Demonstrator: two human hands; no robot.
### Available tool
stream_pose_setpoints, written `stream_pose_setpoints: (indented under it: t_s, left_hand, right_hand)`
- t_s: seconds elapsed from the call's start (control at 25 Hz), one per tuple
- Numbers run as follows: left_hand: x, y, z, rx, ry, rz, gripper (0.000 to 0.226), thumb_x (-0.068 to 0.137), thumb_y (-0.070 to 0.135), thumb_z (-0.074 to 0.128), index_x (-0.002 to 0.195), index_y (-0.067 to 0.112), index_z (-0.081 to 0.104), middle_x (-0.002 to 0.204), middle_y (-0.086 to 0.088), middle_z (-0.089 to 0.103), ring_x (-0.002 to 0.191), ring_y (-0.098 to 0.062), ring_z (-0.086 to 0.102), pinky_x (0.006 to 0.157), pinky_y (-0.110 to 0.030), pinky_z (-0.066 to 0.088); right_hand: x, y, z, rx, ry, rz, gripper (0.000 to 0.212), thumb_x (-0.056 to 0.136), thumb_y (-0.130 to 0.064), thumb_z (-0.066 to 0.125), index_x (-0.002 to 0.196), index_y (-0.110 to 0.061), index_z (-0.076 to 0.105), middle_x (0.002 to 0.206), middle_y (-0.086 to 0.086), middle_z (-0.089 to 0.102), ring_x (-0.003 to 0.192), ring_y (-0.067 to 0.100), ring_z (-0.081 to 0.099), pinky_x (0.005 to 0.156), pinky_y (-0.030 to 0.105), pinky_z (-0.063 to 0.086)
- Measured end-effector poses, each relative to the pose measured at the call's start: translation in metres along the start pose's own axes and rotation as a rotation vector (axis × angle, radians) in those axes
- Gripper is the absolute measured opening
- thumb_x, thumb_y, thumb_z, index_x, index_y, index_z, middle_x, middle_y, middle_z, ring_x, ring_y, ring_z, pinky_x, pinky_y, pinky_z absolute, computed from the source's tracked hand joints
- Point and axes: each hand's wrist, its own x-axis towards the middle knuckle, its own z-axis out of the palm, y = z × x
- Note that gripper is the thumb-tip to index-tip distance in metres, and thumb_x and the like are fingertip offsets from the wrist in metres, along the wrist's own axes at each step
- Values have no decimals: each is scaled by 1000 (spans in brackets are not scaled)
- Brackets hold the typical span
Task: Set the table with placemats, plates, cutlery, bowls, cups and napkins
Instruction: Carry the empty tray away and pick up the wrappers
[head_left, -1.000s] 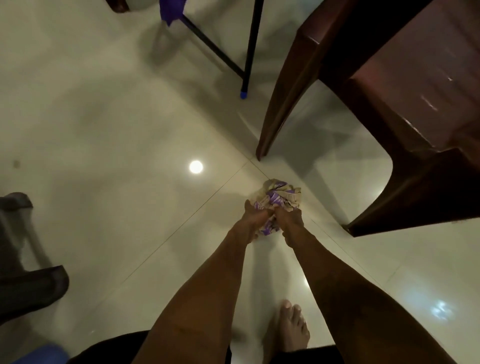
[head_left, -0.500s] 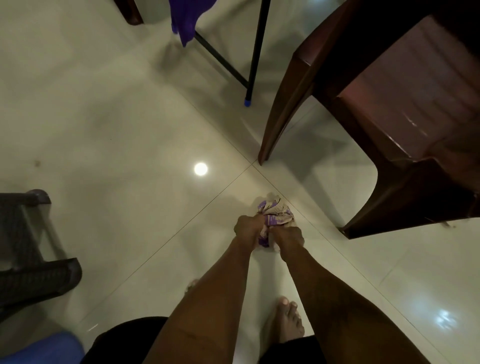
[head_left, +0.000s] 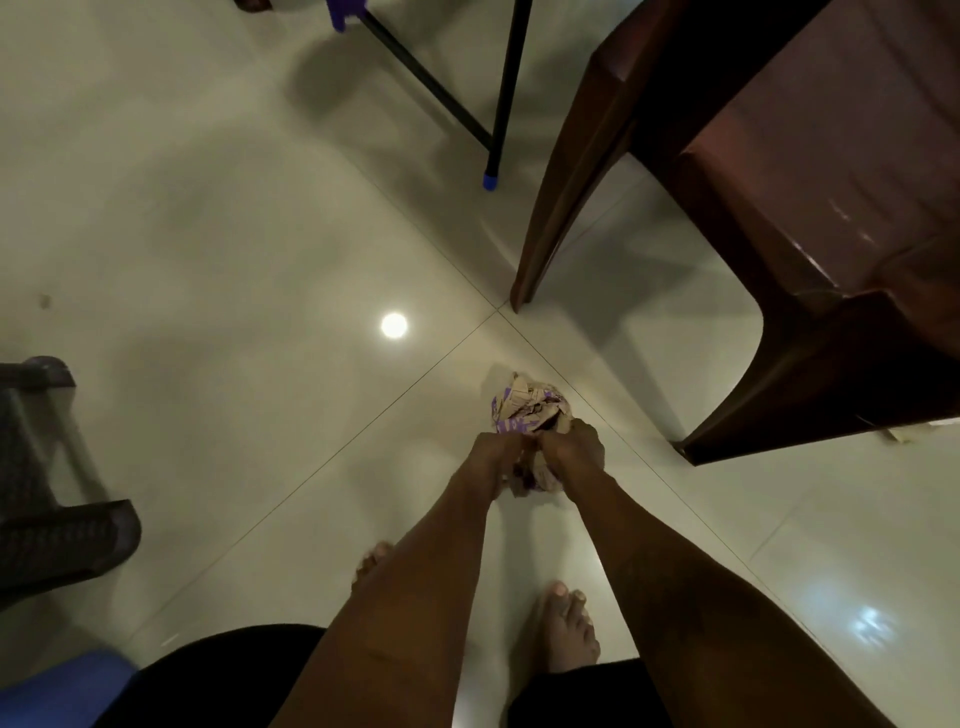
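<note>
A crumpled beige and purple patterned cloth (head_left: 524, 408) is bunched into a ball low over the tiled floor. My left hand (head_left: 493, 454) and my right hand (head_left: 574, 449) both grip its near side, knuckles up, side by side. The fingers are curled into the fabric, and the lower part of the cloth is hidden between the hands.
A dark brown plastic chair (head_left: 779, 218) stands at the right. Black metal legs with a blue foot (head_left: 491, 179) rise at the top. A dark woven chair (head_left: 47, 483) sits at the left edge. My bare feet (head_left: 569, 631) stand on the glossy floor (head_left: 208, 260).
The cloth has been gathered tighter into a ball between the two hands, and both hands sit closer together on it. The view has shifted slightly.
</note>
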Motion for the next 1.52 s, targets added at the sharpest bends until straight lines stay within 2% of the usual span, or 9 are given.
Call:
stream_pose_setpoints:
  t_s: [0.12,0.2,0.32,0.48,0.72,0.88,1.08,1.28,1.52]
  left_hand:
    - [-59,12,-23,8,59,41,62,62,37,84,113,4,74,96,-10,75,86,-24,71,84,-34,60]
    - [-123,22,-41,26,47,94,58,68,35,87,114,1,74,100,-12,75,90,-24,68,87,-36,56]
    - [-227,40,-68,-18,80,132,55,80,31,86,123,2,69,111,-11,74,99,-26,69,88,-38,57]
    - [-351,56,-82,-181,42,134,85,63,29,96,135,13,53,121,-8,71,104,-28,72,85,-44,62]
    - [-465,70,-64,-156,-24,196,33,79,19,88,109,16,74,95,-5,80,89,-24,77,78,-40,63]
    - [-507,57,-49,-181,-82,188,38,79,19,88,114,13,76,99,-8,80,94,-28,77,89,-51,61]
    - [-543,28,-27,-169,-59,205,40,78,21,88,115,13,75,99,-10,80,92,-31,77,87,-57,61]
    - [-578,-6,17,-123,-36,203,33,81,20,85,113,16,75,98,-11,80,90,-33,78,86,-59,60]
    - [-621,-37,132,-109,29,196,34,80,16,84,112,14,76,94,-9,80,90,-33,77,87,-57,61]
  right_hand:
    - [-62,-6,-30,154,-82,53,47,69,-39,80,109,-16,71,106,7,73,99,31,69,90,46,60]
    - [-116,-11,-61,261,-126,102,53,58,-37,78,107,-16,74,102,8,76,93,31,73,86,48,62]
    - [-201,-35,-113,358,-219,66,38,74,-25,81,111,-15,75,100,8,78,88,29,76,84,49,64]
    - [-300,-70,-182,388,-314,16,19,88,-15,76,106,-19,71,102,6,77,90,27,75,79,43,63]
    - [-392,-83,-265,442,-344,-33,21,92,-20,76,112,-19,69,104,6,77,90,25,75,70,35,61]
    - [-427,-67,-302,459,-336,-50,27,92,-18,74,118,-16,69,102,6,78,88,25,77,72,39,64]
    - [-455,-32,-329,472,-317,-72,23,93,-22,72,114,-16,68,100,6,78,84,24,77,64,35,62]
    - [-463,21,-367,493,-306,-49,30,92,-32,74,113,-11,71,99,8,78,87,28,77,80,50,64]
    - [-444,94,-463,417,-305,-75,32,93,-34,72,116,-12,71,100,8,77,89,28,76,84,48,64]
